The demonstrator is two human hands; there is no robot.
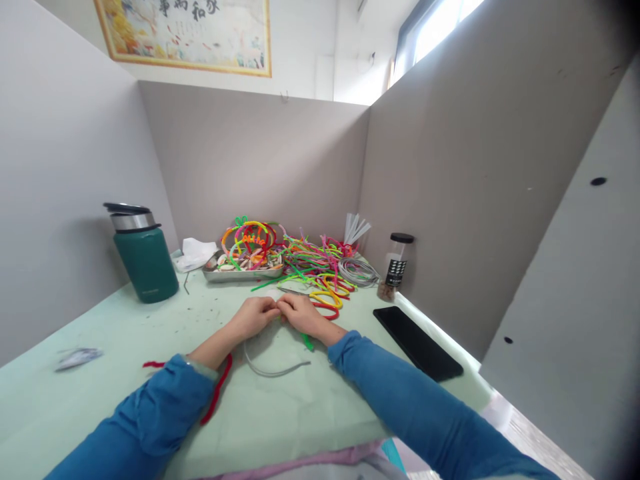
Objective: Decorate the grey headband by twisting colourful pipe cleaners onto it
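My left hand and my right hand meet over the middle of the table, fingertips pinched together. Whatever sits between the fingers is too small and covered to make out. A green pipe cleaner pokes out below my right hand. Under my left hand a thin grey cord curves across the tabletop. By my left sleeve lies a red pipe cleaner, partly hidden by the forearm. Just beyond my right hand are scissors with yellow handles, among red and yellow pipe cleaners.
A metal tray holds small pieces and bent pipe-cleaner shapes. Beside it are a heap of coloured pipe cleaners and a grey cord coil. A green bottle stands left; a jar and black phone are right. Partition walls surround the table.
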